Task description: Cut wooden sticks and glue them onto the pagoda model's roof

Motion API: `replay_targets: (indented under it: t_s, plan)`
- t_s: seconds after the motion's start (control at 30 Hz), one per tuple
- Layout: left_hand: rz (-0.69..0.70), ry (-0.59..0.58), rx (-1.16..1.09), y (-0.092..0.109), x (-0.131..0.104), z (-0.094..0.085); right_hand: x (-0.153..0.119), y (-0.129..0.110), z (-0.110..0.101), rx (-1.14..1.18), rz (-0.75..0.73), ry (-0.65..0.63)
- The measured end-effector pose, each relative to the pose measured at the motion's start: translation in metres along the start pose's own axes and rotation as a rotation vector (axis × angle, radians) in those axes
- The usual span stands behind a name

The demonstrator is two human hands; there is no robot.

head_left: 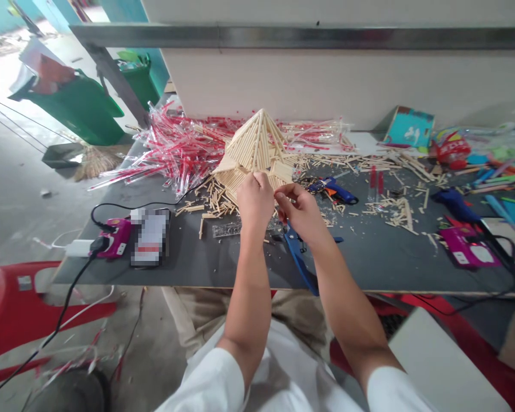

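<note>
Fingers (261, 178) of the left hand (254, 201) are curling against the front lower edge of the stick house model (254, 150), pinching at it, looking closed on a small stick piece, though the view is too small to be sure. Right hand (299, 210) is sitting just beside, fingers bent and nearly closed, apparently pinching a thin stick end near the model's base; cannot tell what exactly is in them. Model is standing upright at the middle of the dark worktop (369, 257), roof peak pointing up, loose cut sticks (206, 207) scattering around its base.

Blue pliers (298, 257) are lying under the right wrist, touching the worktop edge. Blue glue gun (332, 190) is lying just right of the model. Pile of red-and-clear wrappers (175, 150) is lying behind left. Purple power adapter (117, 237) is sitting near the left edge.

Judgement: doing this well is calling for steadying the model with one hand, pressing the piece lightly and square to the neighbouring sticks, and not pushing hard enough to buckle the wall.
</note>
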State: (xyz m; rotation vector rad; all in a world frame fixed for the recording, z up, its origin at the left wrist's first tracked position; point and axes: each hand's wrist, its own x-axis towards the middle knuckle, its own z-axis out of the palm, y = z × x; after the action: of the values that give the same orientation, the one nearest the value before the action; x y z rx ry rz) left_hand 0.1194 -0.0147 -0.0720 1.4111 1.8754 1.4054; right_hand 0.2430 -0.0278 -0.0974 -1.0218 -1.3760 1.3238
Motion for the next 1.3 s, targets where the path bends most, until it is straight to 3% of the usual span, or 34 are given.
replay_targets:
  t_s: [0.13, 0.37, 0.57, 0.8, 0.97, 1.3]
  plan:
    - [0.107, -0.019, -0.037, -0.005, -0.018, -0.002, -0.005, -0.005, -0.005, 0.014, -0.008, 0.004]
    - [0.334, -0.418, -0.228, -0.026, -0.061, -0.02, -0.017, -0.007, -0.018, 0.002, -0.146, -0.11]
    - [0.393, -0.626, -0.179, -0.054, -0.052, -0.035, -0.021, 0.017, -0.02, 0.023, -0.1, -0.231]
    - [0.36, -0.862, -0.037, -0.071, -0.041, -0.036, -0.026, 0.045, -0.01, 0.038, -0.075, -0.202]
    - [0.265, -0.9, -0.056, -0.071, -0.038, -0.035, -0.029, 0.052, -0.006, -0.002, -0.08, -0.151]
    - [0.132, -0.796, -0.094, -0.073, -0.046, -0.029, -0.027, 0.059, -0.002, -0.033, -0.12, -0.117]
